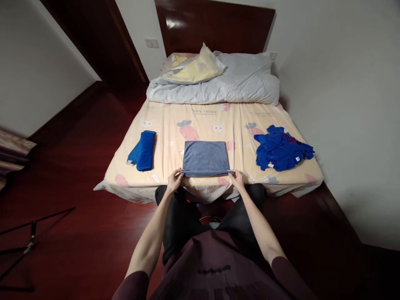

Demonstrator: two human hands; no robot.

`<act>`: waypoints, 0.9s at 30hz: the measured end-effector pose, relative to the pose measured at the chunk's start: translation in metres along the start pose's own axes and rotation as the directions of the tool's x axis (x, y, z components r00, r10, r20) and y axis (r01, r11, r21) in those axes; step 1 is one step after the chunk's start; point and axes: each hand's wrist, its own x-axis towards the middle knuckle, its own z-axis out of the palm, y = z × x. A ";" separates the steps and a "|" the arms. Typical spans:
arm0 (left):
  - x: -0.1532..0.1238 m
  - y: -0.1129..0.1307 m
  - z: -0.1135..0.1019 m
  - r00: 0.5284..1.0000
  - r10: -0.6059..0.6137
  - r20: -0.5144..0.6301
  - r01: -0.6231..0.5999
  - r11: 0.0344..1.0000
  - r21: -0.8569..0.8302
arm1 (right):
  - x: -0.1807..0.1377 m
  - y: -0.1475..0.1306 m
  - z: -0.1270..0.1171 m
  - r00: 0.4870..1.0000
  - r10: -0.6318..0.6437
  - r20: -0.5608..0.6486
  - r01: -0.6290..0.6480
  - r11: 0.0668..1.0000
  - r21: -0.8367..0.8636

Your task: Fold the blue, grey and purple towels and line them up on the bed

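A grey-blue towel [205,156] lies flat on the bed in front of me, with its near edge turned over in a narrow fold. My left hand [175,180] pinches the left end of that fold. At the right end, my right hand [236,179] grips the same fold between thumb and fingers. To the left rests a blue rolled towel [146,151], with a looser lighter-blue piece beside it. On the right sits a crumpled pile of blue cloths [278,149], with some purple fabric and white tags showing.
The bed [168,121] has a pale sheet printed with carrots. A grey quilt [246,75] and a yellow pillow [198,68] lie at the head, before a dark wooden headboard [215,27]. A black metal stand [33,233] is on the floor at left.
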 end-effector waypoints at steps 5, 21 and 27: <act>0.009 -0.004 0.003 0.995 -0.071 -0.063 0.078 0.990 0.119 | 0.013 0.009 0.004 0.998 0.060 -0.014 -0.060 0.998 -0.008; -0.002 -0.009 0.010 0.982 -0.126 -0.140 0.168 0.921 0.352 | 0.001 0.013 0.017 0.993 0.067 -0.097 -0.105 0.881 -0.462; -0.007 -0.006 0.012 0.977 -0.113 -0.180 0.165 0.935 0.313 | -0.006 0.016 0.025 0.985 0.053 -0.166 -0.119 0.902 -0.415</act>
